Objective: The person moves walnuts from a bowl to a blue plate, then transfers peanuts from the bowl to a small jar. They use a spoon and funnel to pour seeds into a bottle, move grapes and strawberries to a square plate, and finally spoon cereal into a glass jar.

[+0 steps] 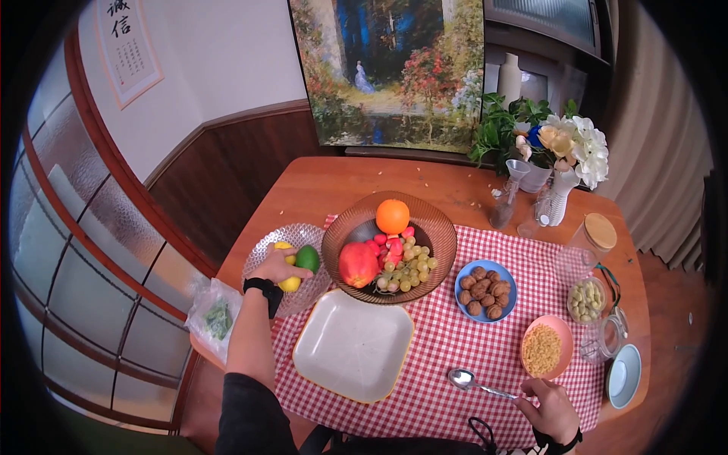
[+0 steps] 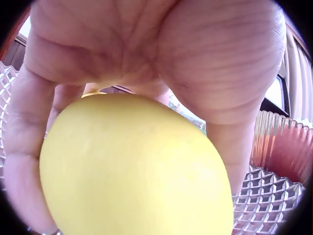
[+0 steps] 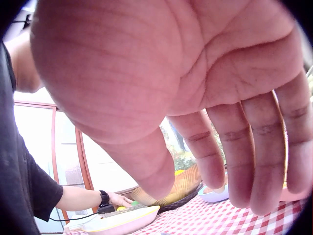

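Observation:
In the head view my left hand [image 1: 274,267] reaches into a clear textured glass bowl [image 1: 256,262]. Its thumb and fingers curl around a yellow lemon [image 2: 132,166], large in the left wrist view. A second lemon [image 1: 283,246] and a green fruit [image 1: 307,258] lie beside the hand. My right hand [image 1: 552,412] hovers by the handle end of a metal spoon [image 1: 481,385] lying on the checked cloth. Seen from the right wrist, the fingers [image 3: 239,152] hang loose with nothing between them and the thumb.
A brown glass bowl [image 1: 334,262] holds an orange, grapes and red fruit. In front stands a white square dish [image 1: 353,345]. To the right are a blue plate of walnuts [image 1: 485,292], a pink bowl of pale kernels [image 1: 565,341] and glass jars [image 1: 586,299]. A plastic bag [image 1: 214,318] sits at the left edge.

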Demonstrator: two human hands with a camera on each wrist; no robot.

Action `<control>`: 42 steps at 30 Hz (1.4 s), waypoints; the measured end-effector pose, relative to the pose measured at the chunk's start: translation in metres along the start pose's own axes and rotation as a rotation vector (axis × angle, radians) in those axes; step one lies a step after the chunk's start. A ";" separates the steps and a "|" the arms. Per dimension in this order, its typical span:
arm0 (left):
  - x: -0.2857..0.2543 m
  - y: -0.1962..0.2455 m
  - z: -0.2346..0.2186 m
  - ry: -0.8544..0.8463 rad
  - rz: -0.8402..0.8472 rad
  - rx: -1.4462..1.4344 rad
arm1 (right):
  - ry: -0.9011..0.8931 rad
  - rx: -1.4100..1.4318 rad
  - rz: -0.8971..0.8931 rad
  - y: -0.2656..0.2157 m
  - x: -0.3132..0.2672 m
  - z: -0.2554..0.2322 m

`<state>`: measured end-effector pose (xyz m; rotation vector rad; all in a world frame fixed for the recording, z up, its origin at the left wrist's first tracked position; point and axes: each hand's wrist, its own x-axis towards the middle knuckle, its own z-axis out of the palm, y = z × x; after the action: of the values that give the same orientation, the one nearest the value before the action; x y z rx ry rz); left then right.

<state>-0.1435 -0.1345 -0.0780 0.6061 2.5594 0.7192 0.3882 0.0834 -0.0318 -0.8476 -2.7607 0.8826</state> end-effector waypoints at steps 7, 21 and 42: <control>0.019 -0.032 -0.007 -0.031 0.118 -0.003 | -0.006 0.001 -0.009 -0.004 0.002 -0.002; 0.011 -0.026 0.001 0.078 0.065 0.148 | 0.008 0.010 -0.008 -0.007 -0.001 0.000; -0.020 0.071 -0.046 0.163 0.419 0.084 | -0.022 -0.040 -0.048 -0.017 0.006 0.000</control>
<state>-0.1289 -0.1074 0.0037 1.1793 2.6482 0.8253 0.3753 0.0747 -0.0228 -0.7788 -2.8140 0.8366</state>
